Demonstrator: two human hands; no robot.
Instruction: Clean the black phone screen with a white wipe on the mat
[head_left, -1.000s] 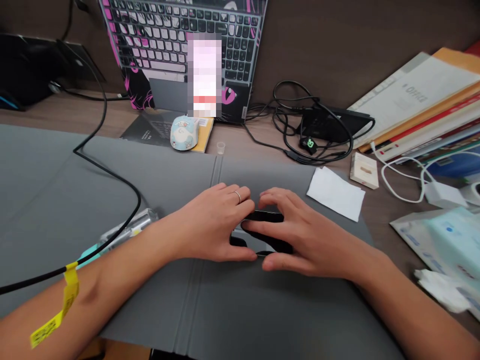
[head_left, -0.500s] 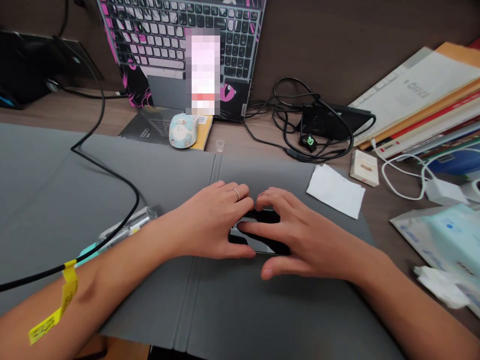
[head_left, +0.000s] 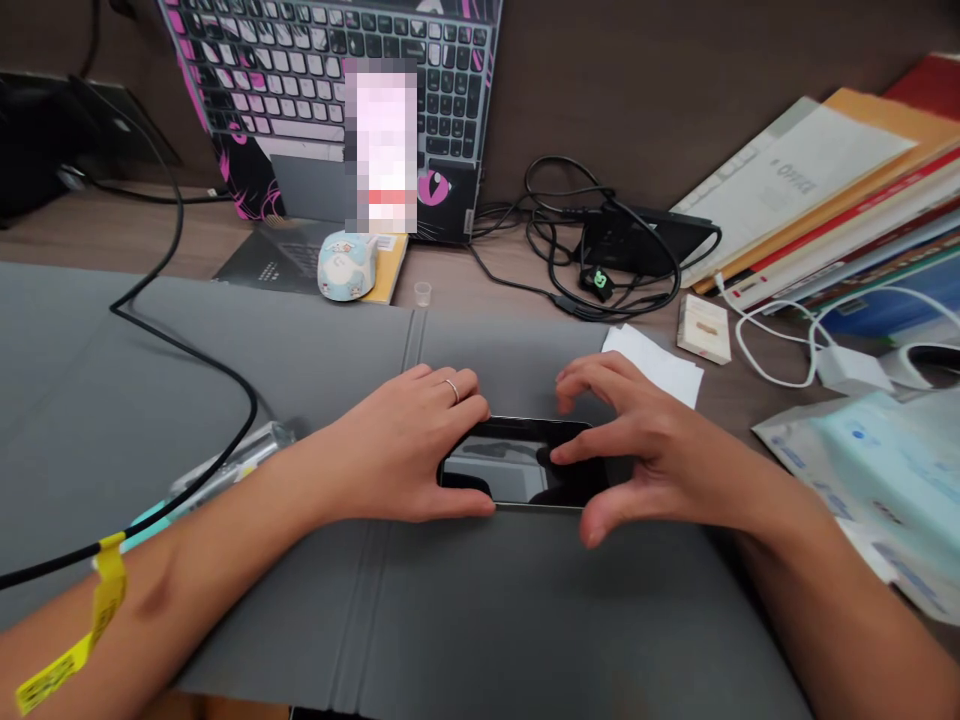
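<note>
Left hand point(head_left: 409, 455) clasps one end of a black phone point(head_left: 517, 470), right hand point(head_left: 660, 450) spread at the other

The left hand's grip spans the phone's left end, thumb along the near edge and fingers by the far edge; it is closed about as far as the phone's width allows. The right hand's grip is loose and wide, index finger and thumb well parted, with nothing clasped between them. Its index fingertip is at the glossy face; whether it touches or hovers cannot be told.

To do this well, the left hand should keep light, even pressure on the edges so the phone lies flat and cannot slide. The right hand would best work with a soft fingertip, its thumb kept clear of the glass.

The phone lies sideways near the middle of the frame, between the two hands: its left end is inside the left grip, its right end just under the right fingers. Beneath it is a grey mat point(head_left: 480, 620) on the wooden desk point(head_left: 499, 285).

Farther out, a white sheet point(head_left: 660, 365) sits partly behind the right hand, with a small box point(head_left: 703, 330) beside it. A clear bottle point(head_left: 229, 468) lies by the left forearm. A mouse point(head_left: 347, 267) and a laptop point(head_left: 307, 185) stand at upper left, books point(head_left: 817, 200) at upper right.
</note>
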